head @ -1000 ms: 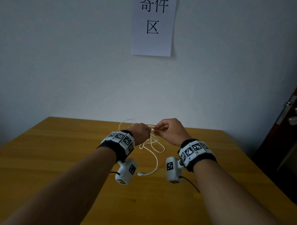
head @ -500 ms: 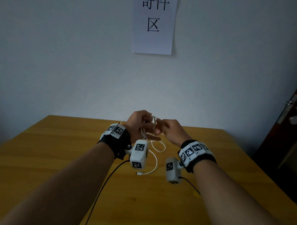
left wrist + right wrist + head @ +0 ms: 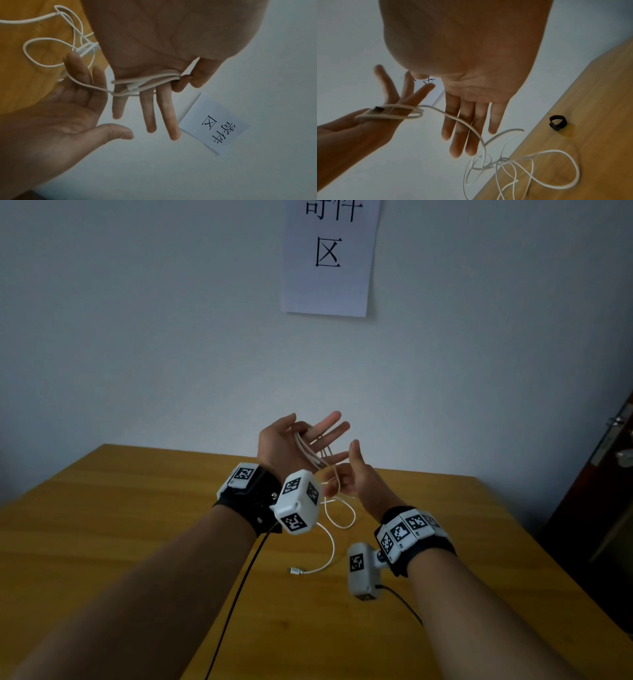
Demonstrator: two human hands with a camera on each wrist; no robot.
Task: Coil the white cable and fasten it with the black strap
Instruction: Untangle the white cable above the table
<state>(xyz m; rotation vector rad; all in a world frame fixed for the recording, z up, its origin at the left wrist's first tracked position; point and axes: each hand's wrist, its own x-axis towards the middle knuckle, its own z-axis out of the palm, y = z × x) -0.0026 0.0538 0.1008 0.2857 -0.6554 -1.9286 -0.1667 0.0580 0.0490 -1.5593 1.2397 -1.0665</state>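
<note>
My left hand is raised palm up over the table, three fingers straight. Its index finger curls round several turns of the white cable wound across the finger bases. Just to the right, my right hand has straight fingers, and one strand of cable lies across them. The rest of the cable hangs down to loose loops on the table, with its plug end lying near me. The black strap sits curled on the table beyond the loops, seen only in the right wrist view.
The wooden table stands against a pale wall with a paper sign. A dark door is at the right edge. A black camera lead hangs from my left wrist over the table.
Both hands pinched the cable close together before. Since then my left hand has risen, turned palm up and spread its fingers with the turns round them. My right hand has let go and straightened.
</note>
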